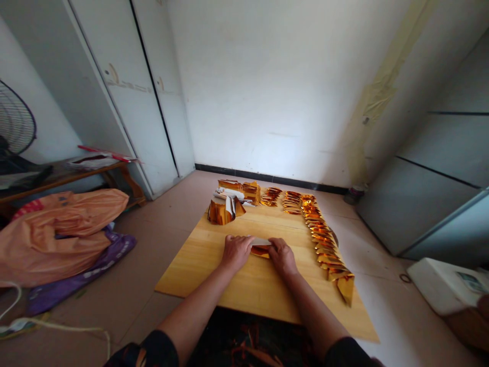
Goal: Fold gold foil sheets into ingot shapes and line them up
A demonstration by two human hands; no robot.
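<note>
Low over the wooden board, a small sheet of gold foil paper is partly folded, its white back showing along the far edge. My left hand grips the left end, fingers closed. On the right end my right hand is closed too, its fingers bent over the paper. Part of the sheet is hidden under the fingers. A long row of folded gold foil pieces runs down the board's right side. Stacks of gold foil sheets stand at the back left of the board.
Shorter rows of folded gold pieces lie at the board's back. Left on the floor are an orange bag and a purple bag. A white box stands to the right, and a grey cabinet at the left wall.
</note>
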